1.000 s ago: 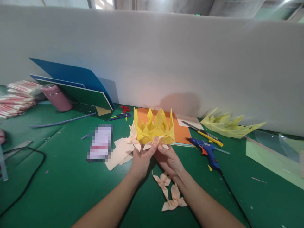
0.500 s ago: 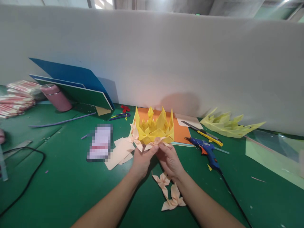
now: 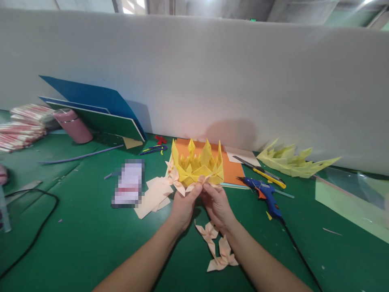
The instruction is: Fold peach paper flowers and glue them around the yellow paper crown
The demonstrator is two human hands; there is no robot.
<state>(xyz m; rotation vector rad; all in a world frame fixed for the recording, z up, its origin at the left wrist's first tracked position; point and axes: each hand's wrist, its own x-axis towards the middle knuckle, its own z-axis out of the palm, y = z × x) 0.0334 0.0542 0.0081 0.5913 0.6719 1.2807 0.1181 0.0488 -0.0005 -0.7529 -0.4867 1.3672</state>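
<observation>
A folded yellow paper crown with tall points stands upright between my fingertips. Peach paper flowers sit along its lower edge, one paper flower at the left side and another at the front. My left hand is closed, its thumb pressed on the front flower at the crown's base. Opposite it, my right hand pinches the same spot from the right. The undersides of both hands' grip are hidden. Below my wrists, two or so loose peach paper flowers lie on the green table.
A blue glue gun and yellow utility knife lie at right, before a pale yellow paper crown. Left are peach paper sheets, a phone, a pink flask and leaning boards. Orange paper lies behind the crown.
The crown has tilted and turned slightly in my hands, with the left flower shifting a little down and right. Both hands keep their pinch.
</observation>
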